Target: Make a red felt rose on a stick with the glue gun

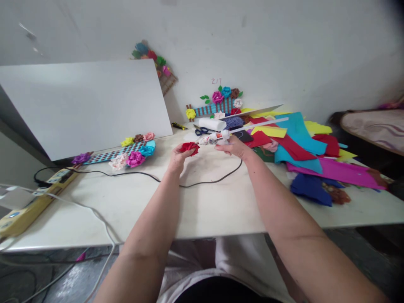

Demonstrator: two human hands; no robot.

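My left hand (176,159) is closed on a small red fabric flower (190,147), held just above the white table (202,202). My right hand (235,147) grips a white glue gun (217,137) whose nozzle points left at the flower. A long white glue stick (261,123) sticks out of the gun's back toward the right. The gun's black cord (189,183) loops across the table toward a power strip (38,198) at the left.
A heap of coloured felt sheets (309,155) covers the table's right side. A flower-decorated strip (126,153) lies at the left, below a leaning white board (85,105). Blue-handled scissors (202,131), a white roll (212,123) and a flower basket craft (217,105) sit by the wall.
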